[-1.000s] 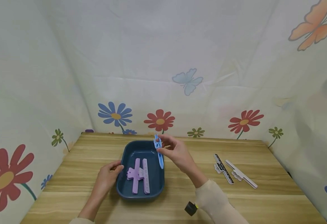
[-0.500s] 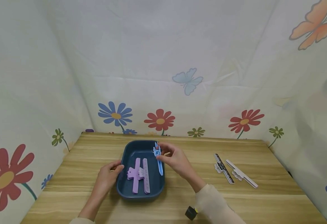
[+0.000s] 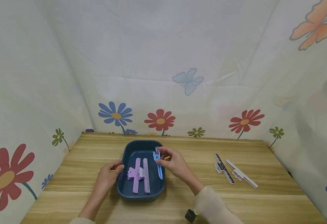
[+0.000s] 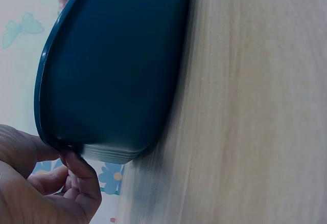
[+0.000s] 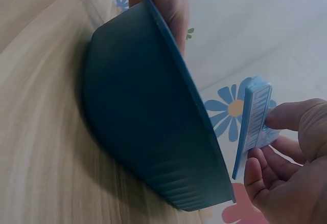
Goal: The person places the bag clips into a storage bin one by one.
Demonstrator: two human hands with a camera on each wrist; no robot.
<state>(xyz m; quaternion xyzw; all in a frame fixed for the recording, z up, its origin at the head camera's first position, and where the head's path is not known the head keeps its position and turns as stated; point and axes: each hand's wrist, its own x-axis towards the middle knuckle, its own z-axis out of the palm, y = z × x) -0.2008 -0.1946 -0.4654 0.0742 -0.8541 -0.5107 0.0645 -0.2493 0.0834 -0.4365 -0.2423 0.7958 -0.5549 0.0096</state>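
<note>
My left hand (image 3: 107, 175) pinches the left rim of a dark blue plastic basin (image 3: 144, 199) between thumb and fingers; the left wrist view shows that grip at the rim. Over the basin's right side, my right hand (image 3: 174, 161) pinches a light blue clip (image 3: 159, 169) with a long flat bar. In the right wrist view the clip (image 5: 254, 114) stands just above the rim, ruler-like marks on its face. Two purple clips lie side by side in the basin: a plain one (image 3: 135, 183) and one with a marked pale bar (image 3: 146, 183).
On the wooden table (image 3: 264, 205) to the right lie a black-and-white clip (image 3: 224, 169) and a white clip (image 3: 243, 175), both slanted. A small black cube-like object (image 3: 191, 215) is beside the right sleeve. Flower-printed cloth (image 3: 208, 109) rises behind the table.
My right hand has lowered the light blue clip toward the basin, bringing it nearer the front. The left hand and the purple clips have stayed put.
</note>
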